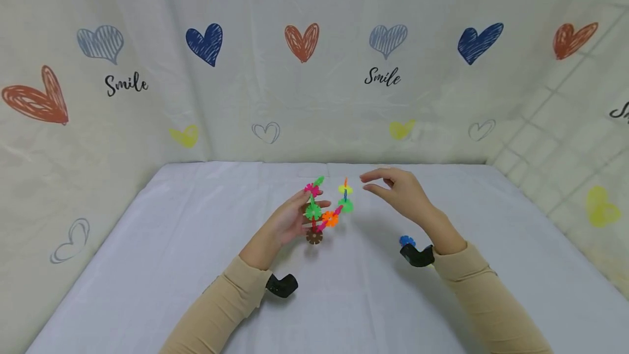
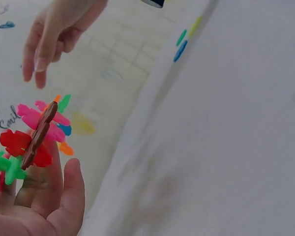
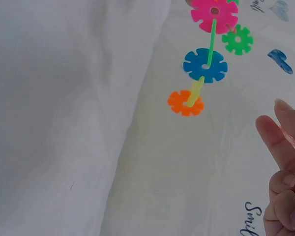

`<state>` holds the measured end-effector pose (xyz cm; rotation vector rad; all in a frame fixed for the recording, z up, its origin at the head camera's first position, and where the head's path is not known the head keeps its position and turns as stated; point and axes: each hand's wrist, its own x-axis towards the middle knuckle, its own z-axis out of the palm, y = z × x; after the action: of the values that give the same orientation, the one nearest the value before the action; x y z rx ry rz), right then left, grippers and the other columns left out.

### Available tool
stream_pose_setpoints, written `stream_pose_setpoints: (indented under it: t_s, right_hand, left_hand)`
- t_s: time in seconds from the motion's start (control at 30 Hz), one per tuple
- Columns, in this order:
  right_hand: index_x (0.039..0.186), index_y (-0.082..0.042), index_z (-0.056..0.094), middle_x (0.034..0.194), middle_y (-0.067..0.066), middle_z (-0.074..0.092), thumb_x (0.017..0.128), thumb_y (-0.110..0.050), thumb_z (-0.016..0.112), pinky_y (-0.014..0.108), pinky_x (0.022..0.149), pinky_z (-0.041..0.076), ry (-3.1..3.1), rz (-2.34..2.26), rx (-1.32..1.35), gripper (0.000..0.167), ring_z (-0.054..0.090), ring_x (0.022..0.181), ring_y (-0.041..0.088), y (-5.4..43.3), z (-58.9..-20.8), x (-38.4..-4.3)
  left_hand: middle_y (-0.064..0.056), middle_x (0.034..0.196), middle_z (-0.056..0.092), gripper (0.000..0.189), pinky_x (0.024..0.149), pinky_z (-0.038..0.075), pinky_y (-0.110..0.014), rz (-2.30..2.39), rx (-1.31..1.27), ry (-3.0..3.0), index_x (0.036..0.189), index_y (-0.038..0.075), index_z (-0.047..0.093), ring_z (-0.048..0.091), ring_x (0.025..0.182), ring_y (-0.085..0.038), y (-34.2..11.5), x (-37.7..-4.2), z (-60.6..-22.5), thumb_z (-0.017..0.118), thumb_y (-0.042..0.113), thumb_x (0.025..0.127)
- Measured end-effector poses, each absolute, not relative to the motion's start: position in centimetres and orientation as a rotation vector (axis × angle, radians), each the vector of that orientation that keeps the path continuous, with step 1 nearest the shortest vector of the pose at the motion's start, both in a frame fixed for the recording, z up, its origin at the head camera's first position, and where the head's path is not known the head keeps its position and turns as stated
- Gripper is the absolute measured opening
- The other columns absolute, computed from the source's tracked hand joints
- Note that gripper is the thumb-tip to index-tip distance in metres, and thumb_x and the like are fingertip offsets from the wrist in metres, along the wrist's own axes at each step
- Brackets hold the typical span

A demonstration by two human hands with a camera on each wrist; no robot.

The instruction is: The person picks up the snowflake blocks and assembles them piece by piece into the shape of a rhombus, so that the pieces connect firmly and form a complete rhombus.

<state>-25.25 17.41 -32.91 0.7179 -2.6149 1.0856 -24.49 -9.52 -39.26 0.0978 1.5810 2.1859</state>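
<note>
My left hand [image 1: 291, 217] grips a chain of slotted plastic discs in the air, thumb side at the green and pink discs. Joined edge to edge, the chain curves like a U. A brown disc [image 1: 314, 236] hangs at its bottom, with an orange disc [image 1: 330, 218] beside it. On its right arm stand a green disc [image 1: 346, 205] and a yellow disc [image 1: 345, 189]. Apart from the chain, my right hand [image 1: 400, 193] hovers to the right, holding nothing. Its thumb and forefinger reach out, while the other fingers bend, as the right wrist view shows.
A loose blue disc [image 1: 407, 241] lies on the white-covered table [image 1: 354, 299] near my right wrist. The left wrist view shows a loose green disc [image 2: 181, 37] and a yellow disc [image 2: 195, 26] near it. A printed cloth backdrop [image 1: 334, 108] rises behind the table.
</note>
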Motion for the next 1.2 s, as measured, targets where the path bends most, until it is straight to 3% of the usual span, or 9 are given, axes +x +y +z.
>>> stream_pose_setpoints:
  t_s: [0.13, 0.27, 0.4, 0.57, 0.8, 1.0, 1.2]
  right_hand:
    - [0.112, -0.009, 0.078, 0.111, 0.003, 0.075, 0.094, -0.012, 0.076, 0.037, 0.092, 0.053, -2.670, 1.072, 0.716, 0.018, 0.064, 0.107, 0.024, 19.7, -33.1, -24.7]
    - [0.112, -0.011, 0.078, 0.105, -0.001, 0.075, 0.097, -0.016, 0.073, 0.025, 0.081, 0.046, -2.812, 1.042, 0.771, 0.017, 0.059, 0.097, 0.021, 22.1, -33.4, -24.1]
    - [0.112, -0.009, 0.077, 0.101, -0.004, 0.072, 0.096, -0.019, 0.074, 0.027, 0.076, 0.044, -2.983, 0.999, 0.778, 0.019, 0.053, 0.092, 0.021, 24.3, -34.1, -23.6]
    - [0.109, -0.007, 0.074, 0.093, -0.003, 0.065, 0.093, -0.020, 0.077, 0.030, 0.067, 0.043, -3.162, 0.977, 0.748, 0.021, 0.048, 0.083, 0.020, 26.1, -35.9, -23.6]
    - [0.101, -0.011, 0.068, 0.086, 0.000, 0.056, 0.086, -0.022, 0.083, 0.033, 0.068, 0.042, -3.268, 0.996, 0.763, 0.024, 0.051, 0.081, 0.021, 26.7, -38.0, -23.9]
    - [0.097, -0.010, 0.063, 0.088, 0.001, 0.056, 0.083, -0.018, 0.086, 0.032, 0.069, 0.044, -3.272, 1.005, 0.777, 0.027, 0.052, 0.082, 0.021, 26.7, -38.4, -24.2]
    - [0.097, -0.009, 0.058, 0.085, 0.001, 0.061, 0.086, -0.014, 0.083, 0.031, 0.067, 0.044, -3.270, 1.078, 0.820, 0.027, 0.055, 0.079, 0.021, 26.6, -38.1, -24.1]
  left_hand:
    - [-0.012, 0.136, 0.061, 0.043, 0.086, 0.050, -0.043, 2.255, 0.095, 1.483, 0.148, 0.011, 0.043, 0.060, 0.107, -0.032, -9.6, -24.6, -39.4, 0.035, 0.033, 0.112]
    - [-0.010, 0.128, 0.064, 0.029, 0.095, 0.046, -0.051, 2.311, 0.063, 1.418, 0.122, 0.014, 0.052, 0.056, 0.117, -0.035, -9.6, -24.6, -39.2, 0.038, 0.036, 0.111]
    - [-0.008, 0.122, 0.065, 0.023, 0.100, 0.039, -0.057, 2.351, 0.019, 1.377, 0.103, 0.017, 0.051, 0.051, 0.123, -0.038, -9.7, -24.7, -39.1, 0.040, 0.036, 0.110]
    - [-0.008, 0.122, 0.064, 0.021, 0.096, 0.041, -0.052, 2.345, 0.064, 1.373, 0.103, 0.017, 0.051, 0.051, 0.120, -0.036, -9.8, -24.5, -39.2, 0.040, 0.035, 0.109]
    - [-0.004, 0.115, 0.069, 0.021, 0.091, 0.047, -0.041, 2.378, 0.153, 1.346, 0.102, 0.018, 0.059, 0.061, 0.107, -0.029, -9.9, -24.3, -39.5, 0.043, 0.032, 0.109]
    - [-0.009, 0.123, 0.069, 0.021, 0.095, 0.047, -0.041, 2.420, 0.107, 1.327, 0.109, 0.014, 0.057, 0.064, 0.109, -0.030, -9.6, -24.5, -39.5, 0.039, 0.025, 0.111]
    - [-0.014, 0.129, 0.068, 0.024, 0.087, 0.046, -0.036, 2.400, 0.101, 1.328, 0.107, 0.015, 0.059, 0.066, 0.104, -0.028, -9.5, -24.4, -39.4, 0.039, 0.025, 0.112]
